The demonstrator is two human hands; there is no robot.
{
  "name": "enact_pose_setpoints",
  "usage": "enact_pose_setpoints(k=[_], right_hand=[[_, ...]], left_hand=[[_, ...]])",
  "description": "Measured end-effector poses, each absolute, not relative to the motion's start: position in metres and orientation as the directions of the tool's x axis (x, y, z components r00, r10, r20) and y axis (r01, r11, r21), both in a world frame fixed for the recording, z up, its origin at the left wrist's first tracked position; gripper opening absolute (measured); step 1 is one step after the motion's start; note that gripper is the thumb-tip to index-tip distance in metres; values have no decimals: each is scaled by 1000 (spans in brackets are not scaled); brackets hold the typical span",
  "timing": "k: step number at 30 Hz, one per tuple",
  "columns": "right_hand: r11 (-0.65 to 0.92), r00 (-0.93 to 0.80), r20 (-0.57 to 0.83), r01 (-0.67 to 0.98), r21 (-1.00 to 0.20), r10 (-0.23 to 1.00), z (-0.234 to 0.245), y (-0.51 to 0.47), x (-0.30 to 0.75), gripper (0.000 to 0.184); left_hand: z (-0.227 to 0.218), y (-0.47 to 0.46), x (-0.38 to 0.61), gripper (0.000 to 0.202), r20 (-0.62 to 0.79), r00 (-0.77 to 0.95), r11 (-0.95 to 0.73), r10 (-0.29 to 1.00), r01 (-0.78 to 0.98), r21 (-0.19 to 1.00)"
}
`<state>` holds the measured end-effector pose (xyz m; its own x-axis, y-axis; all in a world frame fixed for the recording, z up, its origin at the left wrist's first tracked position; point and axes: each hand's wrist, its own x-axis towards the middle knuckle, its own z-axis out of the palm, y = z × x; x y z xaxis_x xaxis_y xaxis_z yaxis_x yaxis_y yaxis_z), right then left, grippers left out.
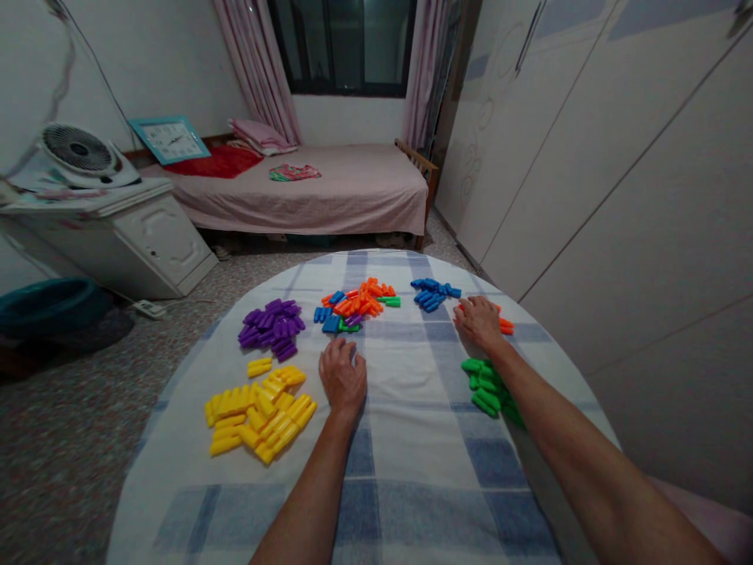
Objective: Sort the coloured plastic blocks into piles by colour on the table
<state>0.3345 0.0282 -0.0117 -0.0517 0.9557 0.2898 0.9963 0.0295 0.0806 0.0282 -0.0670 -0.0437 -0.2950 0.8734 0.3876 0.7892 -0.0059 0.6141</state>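
Observation:
My left hand (343, 375) rests on the cloth with its fingers apart and slightly bent, nothing visible in it. Just beyond it lies a mixed pile of small plastic pieces, mostly orange pieces (363, 300), with a few blue, green and purple ones. At the right, my right hand (481, 320) has its fingers bent around orange plastic pieces; a bit of orange shows at the fingertips, and more orange pieces (506, 325) lie beside the hand. Blue pieces (432, 293) are beyond it. Green pieces (487, 386) lie nearer, partly hidden by my right forearm.
Purple pieces (271, 326) and yellow pieces (259, 412) lie in piles at the left of the round table (412, 439), covered by a checked cloth. Past the table stand a bed (353, 188), a white cabinet (158, 243) with a fan (82, 151), and a wardrobe (565, 180).

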Motion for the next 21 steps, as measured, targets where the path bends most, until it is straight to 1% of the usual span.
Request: enact_pose_setpoints(k=[2,4,7,9,11,14,17,21], right_hand=[[58,-59,358,998,14,932,-8,29,321,37],[157,-113,388,984,-83,915,-4,31,299,35],[338,-251,347,916,-216,904,1,33,253,33],[409,-317,318,868,-283,893,0,35,222,36],[458,-365,310,828,-323,878,-3,38,194,40],[453,-356,307,819,-352,882,-12,45,163,42],[365,-276,273,854,-370,922,-20,51,145,45],[270,-182,252,885,-380,950,-25,50,139,37]], left_hand=[[-42,-68,29,27,374,-266,-7,888,807,591],[-41,-69,30,27,362,-257,-4,896,811,585],[-41,-69,29,27,356,-260,2,898,810,586],[-42,-69,28,27,358,-254,-3,899,811,585],[-43,-69,28,27,359,-248,-9,900,811,584],[-44,-69,28,27,356,-247,-11,901,808,589],[-43,-69,28,26,346,-254,-2,903,804,595],[-42,-70,29,26,338,-257,5,905,803,596]])
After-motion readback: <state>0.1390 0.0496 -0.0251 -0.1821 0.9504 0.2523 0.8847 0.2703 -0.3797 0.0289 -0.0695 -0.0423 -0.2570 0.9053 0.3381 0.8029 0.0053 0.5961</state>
